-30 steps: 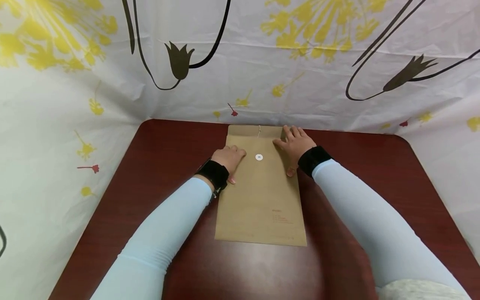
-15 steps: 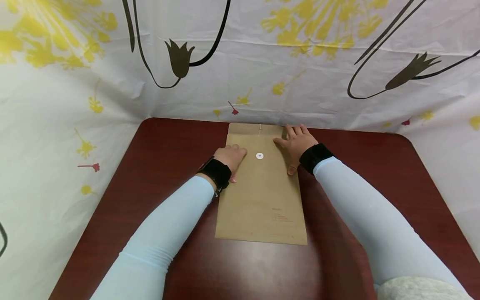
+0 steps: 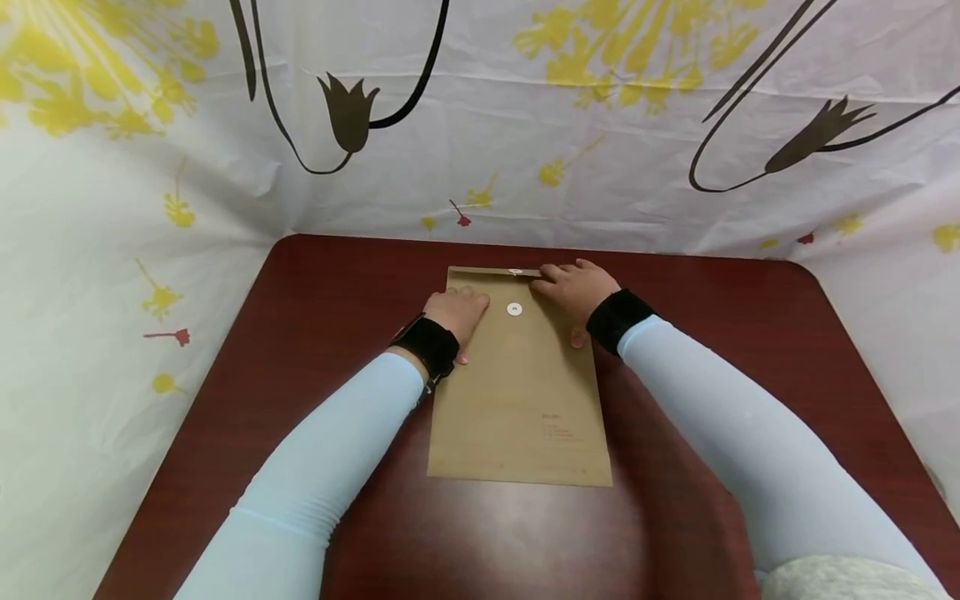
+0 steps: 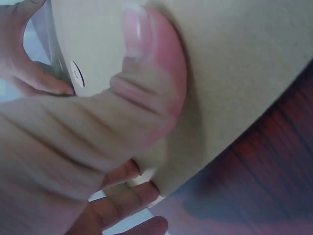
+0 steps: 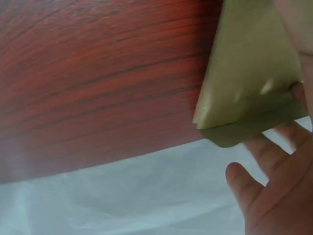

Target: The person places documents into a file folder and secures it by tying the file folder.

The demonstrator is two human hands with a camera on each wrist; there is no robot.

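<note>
A brown paper document envelope (image 3: 517, 392) lies on the table with its flap (image 3: 487, 271) at the far end, raised and partly folded over. A white button disc (image 3: 513, 309) sits on the body, and another small white disc (image 3: 515, 272) with string shows on the flap. My left hand (image 3: 456, 318) rests on the envelope's left side; its thumb (image 4: 156, 73) lies bent on the paper, and fingertips touch near the edge. My right hand (image 3: 576, 290) is at the upper right corner. Some of its fingers (image 5: 266, 152) push the flap from behind, and one fingertip is in front of it.
A dark red wooden table (image 3: 337, 275) holds the envelope. White cloth (image 3: 637, 183) with yellow and dark flower prints hangs behind and at both sides, close to the table's edges. Black straps (image 3: 429, 346) circle both wrists, over pale blue sleeves.
The flap, lying flat away from the body before, has been lifted and folded toward me by my right hand, which has moved slightly left and nearer. My left hand has stayed in place.
</note>
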